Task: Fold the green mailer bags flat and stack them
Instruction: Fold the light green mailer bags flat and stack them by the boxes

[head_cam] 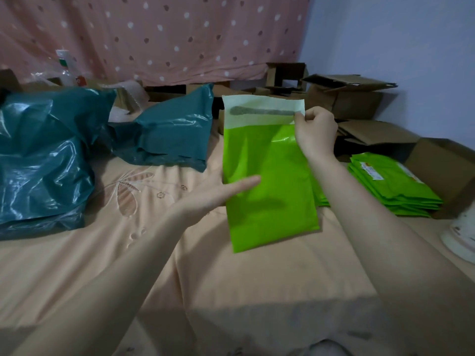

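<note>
A bright green mailer bag [267, 191] with a pale adhesive flap at its top hangs upright above the bed. My right hand [314, 132] pinches the flap's upper right corner. My left hand [218, 194] lies flat with spread fingers against the bag's left edge, the thumb in front and the fingers hidden behind it. A stack of folded green mailer bags [395, 188] lies on the bed to the right, partly behind my right forearm.
Two bulky teal plastic bags [46, 160] lie at the left and centre back. Cardboard boxes [359, 98] crowd the back right corner and right edge. A white object [462, 235] sits at the far right. The peach bedsheet [205, 278] stretches in front.
</note>
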Motion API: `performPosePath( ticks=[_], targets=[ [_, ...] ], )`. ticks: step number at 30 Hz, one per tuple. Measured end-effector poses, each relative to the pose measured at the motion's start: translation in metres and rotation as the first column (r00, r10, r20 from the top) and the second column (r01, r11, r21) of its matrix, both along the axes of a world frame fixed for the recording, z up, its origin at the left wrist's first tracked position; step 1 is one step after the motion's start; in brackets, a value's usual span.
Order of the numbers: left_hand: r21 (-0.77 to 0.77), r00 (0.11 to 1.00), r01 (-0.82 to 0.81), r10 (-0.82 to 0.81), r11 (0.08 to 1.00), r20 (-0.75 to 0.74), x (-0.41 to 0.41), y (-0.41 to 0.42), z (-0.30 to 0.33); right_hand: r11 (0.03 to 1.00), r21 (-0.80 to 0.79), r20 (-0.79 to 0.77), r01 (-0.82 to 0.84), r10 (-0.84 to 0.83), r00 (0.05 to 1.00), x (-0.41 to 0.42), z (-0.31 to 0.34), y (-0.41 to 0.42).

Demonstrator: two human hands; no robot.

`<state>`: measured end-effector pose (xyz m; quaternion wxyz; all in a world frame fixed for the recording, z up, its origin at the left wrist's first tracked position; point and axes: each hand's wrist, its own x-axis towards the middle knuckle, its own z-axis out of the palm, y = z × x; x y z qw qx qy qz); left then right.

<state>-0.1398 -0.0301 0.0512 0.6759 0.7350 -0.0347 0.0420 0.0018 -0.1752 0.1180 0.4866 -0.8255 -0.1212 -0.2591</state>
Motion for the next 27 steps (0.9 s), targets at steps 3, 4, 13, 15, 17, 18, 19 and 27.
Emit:
performPosePath(
  ticks=[3, 4, 13, 15, 17, 18, 19, 27],
  targets=[
    [0.024, 0.978, -0.21, 0.21, 0.977, 0.018, 0.005, -0.006, 0.0, 0.996, 0.078, -0.037, -0.043, 0.046, 0.998, 0.001, 0.0, -0.004],
    [-0.003, 0.962, -0.274, 0.274, 0.962, 0.018, 0.006, -0.004, -0.001, 0.99, 0.117, -0.049, -0.081, 0.087, 0.995, 0.0, -0.001, -0.006],
    [-0.14, 0.903, -0.428, 0.415, 0.893, -0.116, 0.008, 0.013, -0.014, 0.881, 0.295, -0.427, -0.369, 0.468, 0.774, -0.025, -0.057, -0.023],
    [-0.123, 0.9, -0.428, 0.41, 0.895, -0.146, 0.009, 0.013, -0.021, 0.897, 0.278, -0.499, -0.344, 0.441, 0.746, -0.032, -0.075, -0.028],
    [-0.061, 0.892, -0.433, 0.417, 0.899, -0.176, 0.01, 0.011, -0.03, 0.913, 0.269, -0.548, -0.307, 0.407, 0.731, -0.04, -0.091, -0.03],
    [0.001, 0.883, -0.443, 0.437, 0.896, -0.169, 0.01, 0.011, -0.035, 0.93, 0.226, -0.555, -0.289, 0.367, 0.747, -0.039, -0.101, -0.031],
    [0.087, 0.876, -0.454, 0.462, 0.887, -0.139, 0.011, 0.011, -0.04, 0.945, 0.165, -0.555, -0.281, 0.325, 0.766, -0.041, -0.108, -0.03],
    [0.556, 0.831, -0.546, 0.491, 0.627, 0.263, 0.009, 0.001, -0.052, 0.927, -0.336, -0.232, -0.168, 0.092, 0.968, -0.052, -0.124, -0.036]
  ],
)
